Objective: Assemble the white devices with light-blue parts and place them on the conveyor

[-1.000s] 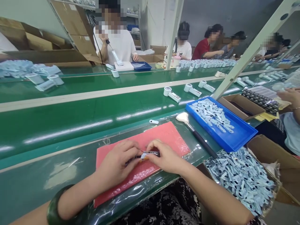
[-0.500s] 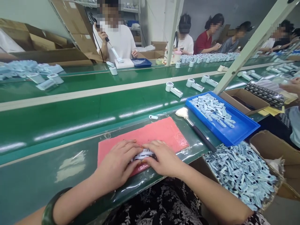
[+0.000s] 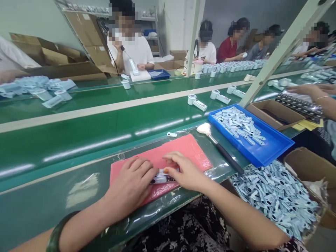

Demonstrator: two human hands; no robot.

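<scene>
On a pink mat [image 3: 194,150] lies a small pale device [image 3: 164,177] with a dark part at its right end. My left hand [image 3: 133,180] is wrapped over the device's left part, fingers pressed together. My right hand [image 3: 186,171] has its thumb on the right part of the device, the other fingers curved above it. A small pale blue piece [image 3: 172,134] rests just beyond the mat. To the right of the mat lies a mallet [image 3: 223,150] with a whitish wrapped head and a black handle.
Right of the mallet, a blue tray [image 3: 275,147] holds pale blue pieces. Below it stands a box full of similar pieces [image 3: 275,196]. Handheld devices [image 3: 196,102] lie on the green conveyor [image 3: 105,122]. Several people sit across it; another person's arm [image 3: 315,92] reaches in at the right.
My right hand has lifted its fingers and shifted slightly right, uncovering more of the device. At the far right, a person's arm has reached further in.
</scene>
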